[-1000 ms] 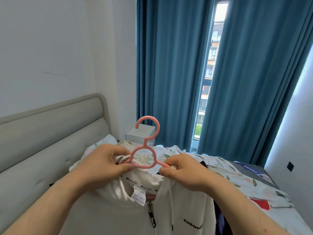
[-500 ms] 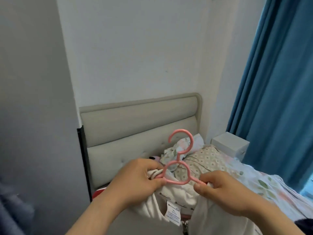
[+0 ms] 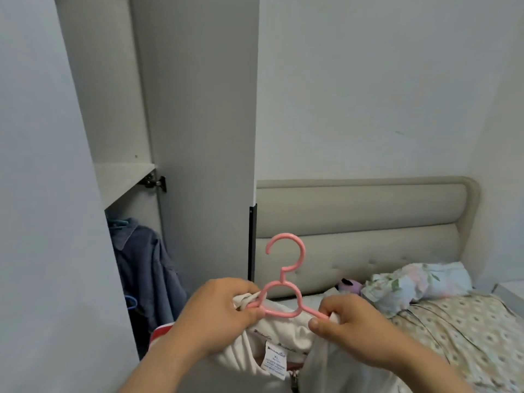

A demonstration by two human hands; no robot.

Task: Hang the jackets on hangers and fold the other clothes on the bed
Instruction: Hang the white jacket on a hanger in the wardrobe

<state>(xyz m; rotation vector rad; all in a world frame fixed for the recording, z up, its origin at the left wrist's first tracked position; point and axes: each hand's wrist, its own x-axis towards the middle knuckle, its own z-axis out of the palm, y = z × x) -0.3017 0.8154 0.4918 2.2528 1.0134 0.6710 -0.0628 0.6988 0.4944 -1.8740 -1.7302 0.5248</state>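
Hands were seen low in the view, close together in front of the chest. A pink hanger (image 3: pixel 283 276) was held upright between them, its hook pointing up, and a white jacket (image 3: pixel 272 334) was draped on it with the collar opening facing the camera. The left hand (image 3: pixel 218 313) was closed, its fingers curled round a bunch of the jacket's fabric together with the hanger's left arm. The right hand (image 3: pixel 357 330) was likewise closed: the jacket's other shoulder was pinched between thumb and curled fingers at the tip of the hanger's right arm. A white size label (image 3: pixel 275 360) was seen inside the collar, and a zipper pull (image 3: pixel 293 382) hung just below it.

The jacket was held above the near side of the bed (image 3: pixel 476 344), which was covered with a patterned sheet. A floral pillow (image 3: pixel 419 285) and a small purple plush toy (image 3: pixel 350 286) were lying against the padded beige headboard (image 3: pixel 360 231).

To the left, a grey wardrobe (image 3: pixel 198 137) was standing open, its door hinged beside a shelf (image 3: pixel 124 177). Under that shelf a blue garment (image 3: pixel 147 273) was hung on a blue hanger (image 3: pixel 119 224). A red and white striped item (image 3: pixel 161 331) was partly seen beside the left wrist; what it was could not be told.
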